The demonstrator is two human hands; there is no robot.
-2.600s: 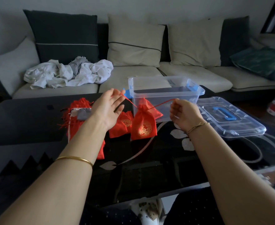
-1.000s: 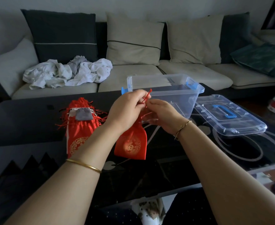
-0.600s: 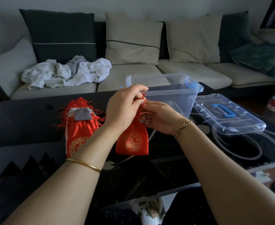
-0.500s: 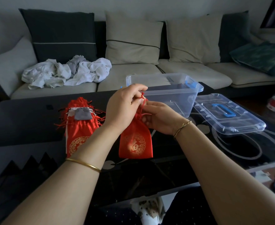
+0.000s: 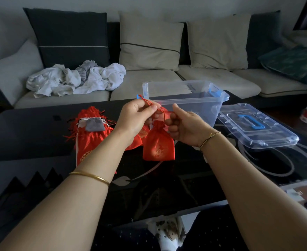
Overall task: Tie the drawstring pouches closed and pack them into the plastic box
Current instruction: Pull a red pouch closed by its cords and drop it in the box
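A red drawstring pouch with a gold emblem hangs above the black table, its neck gathered. My left hand pinches one red cord end, which sticks up above my fingers. My right hand pinches the other cord end just right of the pouch's neck. A pile of more red pouches lies on the table to the left, with a small grey pouch on top. The clear plastic box with blue latches stands open behind my hands.
The box's clear lid with a blue handle lies flat to the right of the box. A sofa with cushions and a heap of white cloth runs along the far side of the black glass table.
My hands have moved apart a little and each now pulls a cord end sideways. The pouch has swung slightly right and hangs lower beneath them.
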